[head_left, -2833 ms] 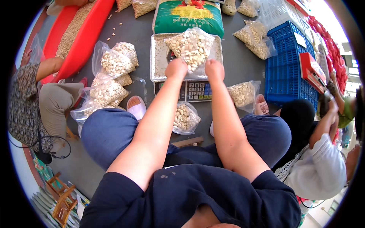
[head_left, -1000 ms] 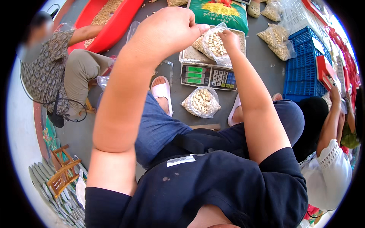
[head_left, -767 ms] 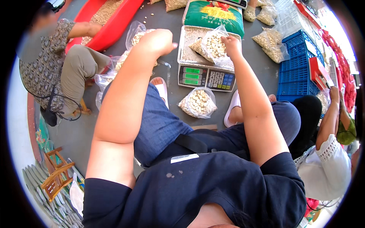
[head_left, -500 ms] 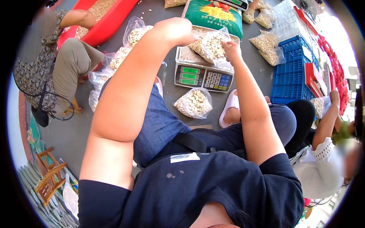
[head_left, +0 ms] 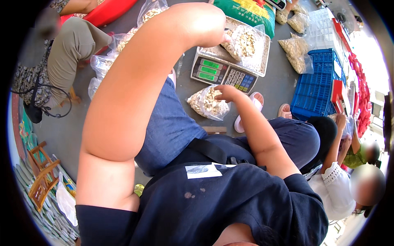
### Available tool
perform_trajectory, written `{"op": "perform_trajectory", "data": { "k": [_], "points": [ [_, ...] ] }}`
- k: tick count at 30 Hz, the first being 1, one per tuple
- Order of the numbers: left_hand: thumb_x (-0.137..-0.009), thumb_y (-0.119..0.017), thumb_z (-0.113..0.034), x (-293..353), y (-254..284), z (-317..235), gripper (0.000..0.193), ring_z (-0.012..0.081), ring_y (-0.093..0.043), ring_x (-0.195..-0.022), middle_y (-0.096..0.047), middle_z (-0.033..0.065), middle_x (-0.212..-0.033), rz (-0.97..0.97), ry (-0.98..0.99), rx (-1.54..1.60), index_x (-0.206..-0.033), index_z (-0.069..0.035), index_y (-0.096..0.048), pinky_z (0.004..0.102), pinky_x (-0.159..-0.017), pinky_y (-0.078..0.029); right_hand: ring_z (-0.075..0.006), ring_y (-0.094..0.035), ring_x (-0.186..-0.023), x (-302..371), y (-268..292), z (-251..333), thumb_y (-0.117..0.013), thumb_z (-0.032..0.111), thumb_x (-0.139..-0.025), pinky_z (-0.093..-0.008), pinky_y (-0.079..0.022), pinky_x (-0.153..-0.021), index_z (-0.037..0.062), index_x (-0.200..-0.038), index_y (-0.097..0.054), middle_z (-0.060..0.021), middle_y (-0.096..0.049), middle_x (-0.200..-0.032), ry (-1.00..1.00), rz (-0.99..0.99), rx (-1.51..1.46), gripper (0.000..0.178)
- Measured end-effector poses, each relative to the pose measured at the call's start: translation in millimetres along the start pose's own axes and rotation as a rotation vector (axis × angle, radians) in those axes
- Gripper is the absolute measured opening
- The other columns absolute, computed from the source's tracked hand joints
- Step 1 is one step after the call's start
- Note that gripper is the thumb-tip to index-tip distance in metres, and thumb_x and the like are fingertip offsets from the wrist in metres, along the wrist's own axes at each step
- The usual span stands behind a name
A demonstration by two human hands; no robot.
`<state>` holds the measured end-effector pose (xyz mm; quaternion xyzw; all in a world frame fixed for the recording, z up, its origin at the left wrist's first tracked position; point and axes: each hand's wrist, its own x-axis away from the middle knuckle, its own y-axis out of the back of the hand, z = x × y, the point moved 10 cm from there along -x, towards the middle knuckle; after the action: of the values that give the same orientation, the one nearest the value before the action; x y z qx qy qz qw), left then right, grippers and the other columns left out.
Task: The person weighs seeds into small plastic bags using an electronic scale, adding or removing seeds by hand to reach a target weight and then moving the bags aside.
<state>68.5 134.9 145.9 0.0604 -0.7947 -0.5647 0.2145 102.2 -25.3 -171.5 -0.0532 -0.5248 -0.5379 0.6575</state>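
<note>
- One left hand (head_left: 214, 33) is up at the left side of the scale bag (head_left: 246, 43). Wrist and arm hide most of it, so I can't tell how open it is or if it's got hold of any plastic.
- Right hand (head_left: 230, 93) is lower, loosely open, fingers apart over the floor bag (head_left: 207, 102). Nothing gripped that I can see; can't tell if the fingertips touch.
- Scale bag lies on the tray of the scale (head_left: 223, 76), clear plastic full of pale pieces. Green displays lit, keypad to their right.
- Floor bag sits just in front of the scale, similar pale stuff inside.
- Green sack (head_left: 250, 12) is right behind the scale.
- Side bags (head_left: 296, 53) lie near the blue crate (head_left: 314, 82), over on the right.
</note>
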Motion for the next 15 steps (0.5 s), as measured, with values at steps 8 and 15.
{"op": "perform_trajectory", "data": {
  "k": [8, 15],
  "points": [
    [-0.075, -0.055, -0.028, 1.2, -1.3, 23.7, 0.028, 0.029, -0.057, -0.067, -0.057, 0.0168, -0.069, -0.047, -0.022, 0.018, -0.077, -0.001, -0.06, 0.036, -0.062, -0.045, -0.0171, -0.057, -0.045, 13.3, 245.0, -46.4, -0.051, 0.02, -0.077, -0.0287, -0.047, -0.05, 0.002, -0.082, -0.06, -0.0085, -0.059, -0.06, -0.122, -0.949, -0.135, 0.021],
    [-0.075, -0.054, -0.031, -7.3, -2.1, 36.8, 0.031, 0.0292, -0.058, -0.069, -0.059, 0.0155, -0.074, 0.007, 0.034, 0.046, -0.079, -0.001, -0.062, 0.0366, -0.064, -0.046, -0.0313, -0.048, -0.101, -68.6, 211.9, -42.0, -0.042, 0.033, -0.08, -0.0422, -0.04, -0.08, 0.0041, -0.107, -0.048, -0.0177, -0.045, -0.117, -0.362, -0.852, 0.151, 0.04]
  ]
}}
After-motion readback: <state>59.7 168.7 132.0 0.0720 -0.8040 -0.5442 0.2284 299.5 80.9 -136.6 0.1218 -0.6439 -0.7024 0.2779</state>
